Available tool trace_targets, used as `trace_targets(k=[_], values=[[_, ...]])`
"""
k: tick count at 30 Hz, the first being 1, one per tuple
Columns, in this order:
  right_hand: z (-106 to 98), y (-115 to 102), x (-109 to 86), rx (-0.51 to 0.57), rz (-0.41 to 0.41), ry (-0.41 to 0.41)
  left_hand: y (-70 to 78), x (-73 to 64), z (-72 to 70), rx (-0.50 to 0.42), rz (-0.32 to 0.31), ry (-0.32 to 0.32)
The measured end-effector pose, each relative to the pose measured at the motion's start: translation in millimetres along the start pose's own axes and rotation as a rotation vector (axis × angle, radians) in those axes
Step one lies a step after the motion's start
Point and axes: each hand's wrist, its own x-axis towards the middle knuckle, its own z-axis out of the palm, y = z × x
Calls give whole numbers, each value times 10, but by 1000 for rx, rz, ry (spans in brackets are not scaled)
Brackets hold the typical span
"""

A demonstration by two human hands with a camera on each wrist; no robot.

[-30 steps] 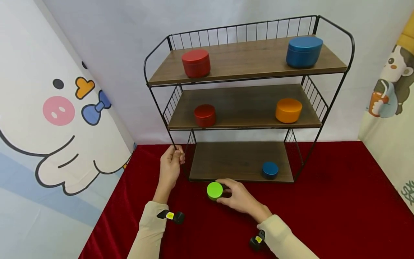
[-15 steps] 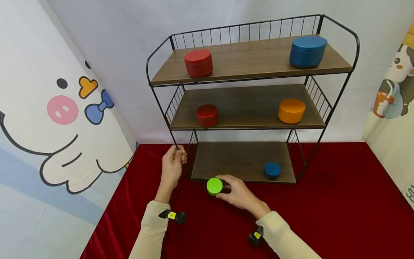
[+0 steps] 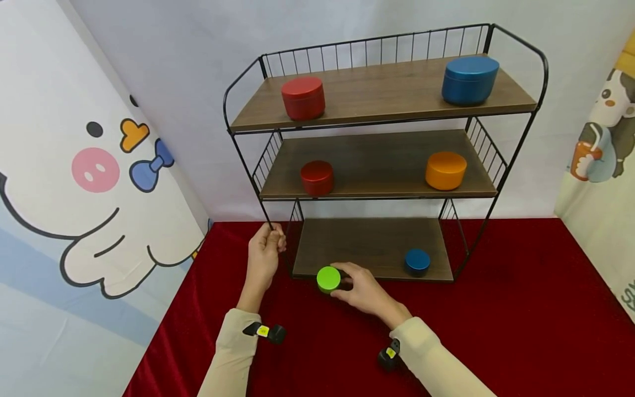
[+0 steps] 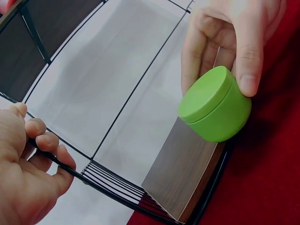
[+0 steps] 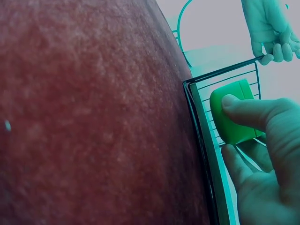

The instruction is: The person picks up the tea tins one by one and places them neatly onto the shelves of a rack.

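Note:
A small round lidded tin in bright green [image 3: 328, 279] is pinched between the thumb and fingers of my right hand [image 3: 366, 291]. In the head view it appears at the front edge of the bottom shelf board [image 3: 367, 242], towards the left. The left wrist view shows the green tin [image 4: 215, 105] tilted, its lid on, near that board. My left hand [image 3: 264, 253] grips the black wire post at the left side of the rack [image 3: 379, 196], fingers curled round it. On the bottom board, a small blue tin [image 3: 417, 261] sits at the right.
The middle board carries a red tin [image 3: 317, 178] at left and an orange tin [image 3: 446, 171] at right. On top stand a larger red tin [image 3: 303, 98] and a large blue oval tin [image 3: 469, 80]. Red cloth [image 3: 526, 309] covers the table; a wall is behind.
My right hand has moved the green tin a little forward, closer to the bottom shelf. The left hand keeps its grip on the rack post.

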Motion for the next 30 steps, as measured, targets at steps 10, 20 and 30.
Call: trace_targets(k=[10, 20, 30], values=[[-33, 2, 55, -4, 10, 7, -28, -4, -7, 21, 3, 7], [-60, -14, 94, -2, 15, 2, -35, 11, 3, 14, 18, -3], [-42, -22, 158, -2, 15, -4, -22, 10, 0, 19, 15, -1]])
